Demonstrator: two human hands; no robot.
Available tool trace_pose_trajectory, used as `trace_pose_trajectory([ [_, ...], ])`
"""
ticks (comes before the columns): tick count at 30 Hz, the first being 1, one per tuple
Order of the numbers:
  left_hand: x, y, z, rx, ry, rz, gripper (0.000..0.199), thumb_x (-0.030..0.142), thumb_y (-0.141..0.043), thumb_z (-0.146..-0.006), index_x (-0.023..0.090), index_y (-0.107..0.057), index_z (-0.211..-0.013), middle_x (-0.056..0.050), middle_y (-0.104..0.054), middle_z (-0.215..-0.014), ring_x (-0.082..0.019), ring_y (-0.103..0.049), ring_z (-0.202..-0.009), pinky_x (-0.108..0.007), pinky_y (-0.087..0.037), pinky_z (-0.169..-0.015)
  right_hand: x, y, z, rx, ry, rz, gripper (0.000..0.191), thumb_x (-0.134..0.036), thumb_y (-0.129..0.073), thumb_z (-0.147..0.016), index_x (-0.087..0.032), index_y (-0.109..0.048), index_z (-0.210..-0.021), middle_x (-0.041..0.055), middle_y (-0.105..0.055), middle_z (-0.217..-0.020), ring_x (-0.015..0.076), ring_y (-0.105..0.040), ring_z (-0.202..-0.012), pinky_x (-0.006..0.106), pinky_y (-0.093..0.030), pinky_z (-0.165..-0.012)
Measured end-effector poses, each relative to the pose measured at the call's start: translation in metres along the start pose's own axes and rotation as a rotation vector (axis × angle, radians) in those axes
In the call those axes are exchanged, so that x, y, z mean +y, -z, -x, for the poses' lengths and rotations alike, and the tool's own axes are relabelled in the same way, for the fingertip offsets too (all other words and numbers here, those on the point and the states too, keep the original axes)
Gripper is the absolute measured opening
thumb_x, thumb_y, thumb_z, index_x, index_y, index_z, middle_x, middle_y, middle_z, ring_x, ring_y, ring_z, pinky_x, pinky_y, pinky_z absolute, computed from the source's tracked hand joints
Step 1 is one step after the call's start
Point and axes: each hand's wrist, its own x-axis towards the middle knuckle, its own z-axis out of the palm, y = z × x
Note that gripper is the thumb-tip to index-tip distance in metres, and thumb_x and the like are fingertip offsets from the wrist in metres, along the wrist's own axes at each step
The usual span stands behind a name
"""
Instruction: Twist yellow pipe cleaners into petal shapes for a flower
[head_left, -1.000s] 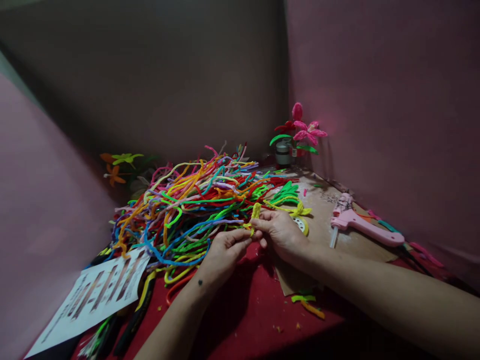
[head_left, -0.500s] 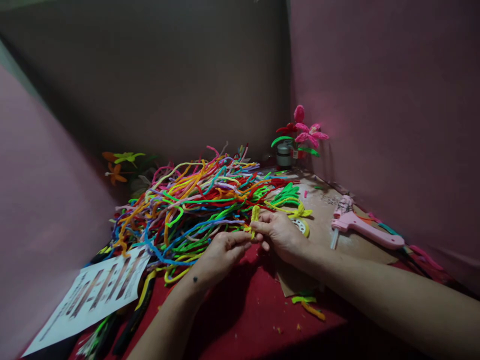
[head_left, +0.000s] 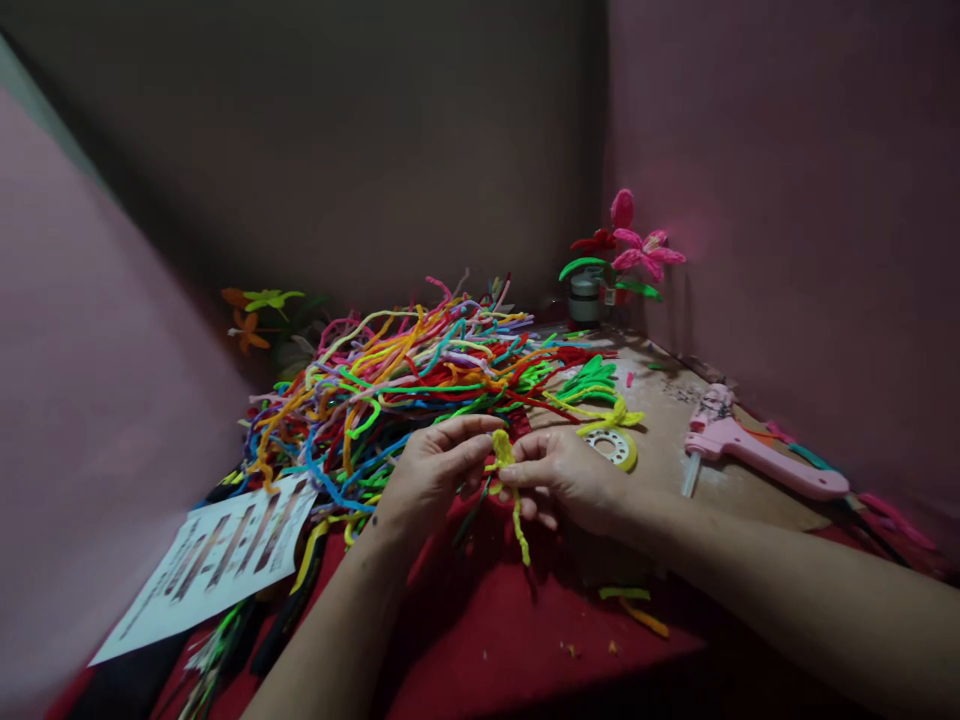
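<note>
Yellow fuzzy stem (head_left: 503, 448) seems folded; fingers (head_left: 526, 471) pinch it.

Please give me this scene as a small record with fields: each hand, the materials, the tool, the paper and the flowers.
Right hand: pinching a yellow pipe-cleaner piece; one strand hangs down
Left hand: fingertips at the piece's upper end; whether they grip it is unclear
Materials: pile of multicoloured pipe cleaners, beyond the hands
Tool: pink glue gun, on the right
Paper: printed sheet, on the left
Flowers: pink flower, back right; orange flower, back left
</note>
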Motion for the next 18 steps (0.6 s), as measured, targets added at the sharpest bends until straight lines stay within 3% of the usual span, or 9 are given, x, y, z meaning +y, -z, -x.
trace_pose_trajectory([
  [4, 0.0064, 0.0004, 0.0042, -0.026, 0.024, -0.12, 0.023, 0.03, -0.065, -0.068, 0.011, -0.065, -0.082, 0.0, -0.054, -0.058, -0.005, -0.039, -0.046, -0.018, -0.03, -0.044, 0.0035, -0.0015, 0.0014, -0.021, -0.032, 0.102, 0.013, -0.022, -0.062, -0.064, -0.013, -0.055, -0.059, -0.0019, -0.058, -0.048, 0.005, -0.044, -0.031, 0.014, -0.03, -0.026],
  [9, 0.008, -0.0065, 0.0061, 0.111, -0.066, -0.309, 0.017, 0.028, -0.061, -0.07, 0.011, -0.059, -0.068, 0.003, -0.047, -0.05, -0.005, -0.036, -0.045, -0.018, -0.028, -0.042, 0.0028, -0.0029, 0.0015, 0.015, -0.036, 0.194, 0.017, -0.026, -0.061, -0.067, -0.013, -0.057, -0.057, -0.0033, -0.053, -0.04, 0.0044, -0.04, -0.028, 0.014, -0.028, -0.026],
  [14, 0.0046, -0.0077, 0.0057, 0.026, -0.025, -0.213, 0.019, 0.032, -0.058, -0.073, 0.013, -0.053, -0.07, 0.005, -0.045, -0.05, -0.004, -0.033, -0.04, -0.017, -0.024, -0.039, 0.0024, -0.0017, 0.0017, -0.022, -0.067, 0.139, 0.02, -0.029, -0.063, -0.067, -0.013, -0.057, -0.058, -0.0034, -0.053, -0.041, 0.0046, -0.04, -0.028, 0.015, -0.028, -0.027],
  [18, 0.0031, -0.0089, 0.0056, 0.08, -0.008, -0.163, 0.019, 0.029, -0.06, -0.072, 0.014, -0.05, -0.068, 0.006, -0.042, -0.049, -0.003, -0.031, -0.04, -0.016, -0.022, -0.039, 0.0061, 0.0015, -0.0003, -0.007, -0.026, 0.121, 0.021, -0.031, -0.065, -0.066, -0.012, -0.057, -0.059, -0.0015, -0.057, -0.049, 0.0046, -0.043, -0.032, 0.015, -0.029, -0.029],
])
